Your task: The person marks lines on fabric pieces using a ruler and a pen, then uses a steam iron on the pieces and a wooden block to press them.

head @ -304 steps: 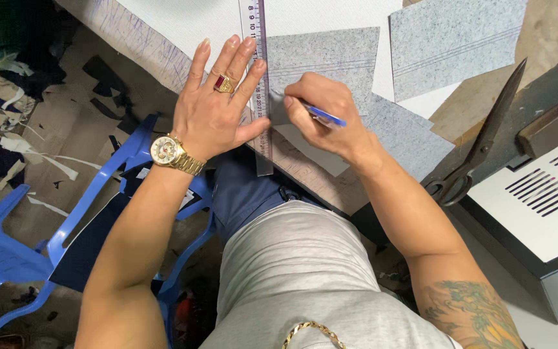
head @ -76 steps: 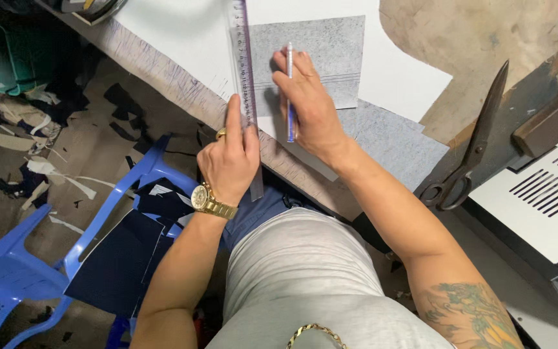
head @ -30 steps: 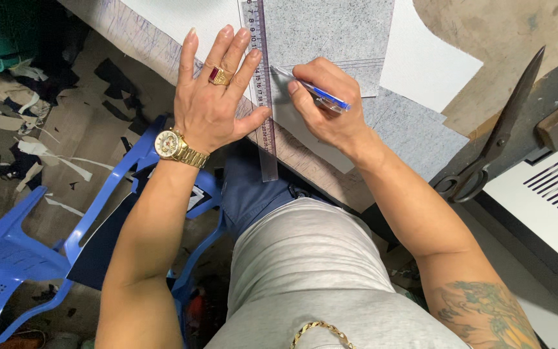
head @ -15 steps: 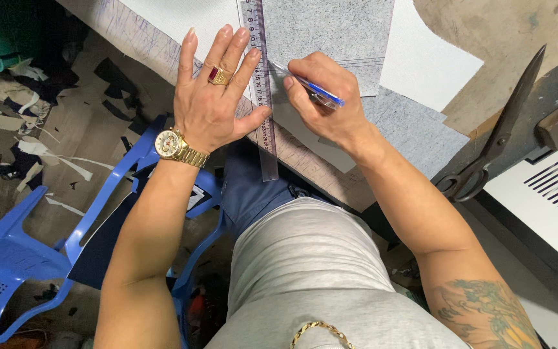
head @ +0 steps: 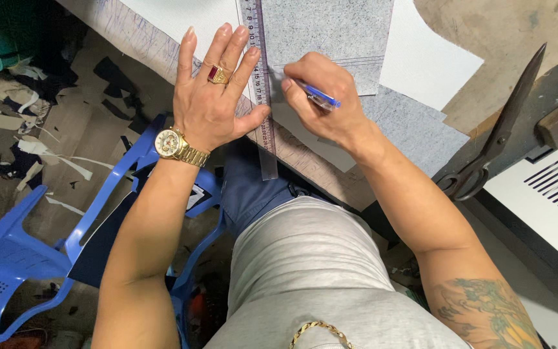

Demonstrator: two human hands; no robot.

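Observation:
My left hand lies flat with fingers spread, pressing a long clear ruler onto the worktable. It wears a red-stoned ring and a gold watch. My right hand is shut on a blue pen, its tip against the ruler's right edge. Under the pen lies a grey felt-like sheet with faint drawn lines. White sheets and another grey sheet lie around it.
Large black scissors lie on the table at the right, beside a white and grey machine. Blue plastic chairs stand at the left over a floor littered with fabric scraps.
Over the last second almost nothing has moved. Before that, my left hand spread flat farther up the ruler and the pen came down from upright to the ruler's edge.

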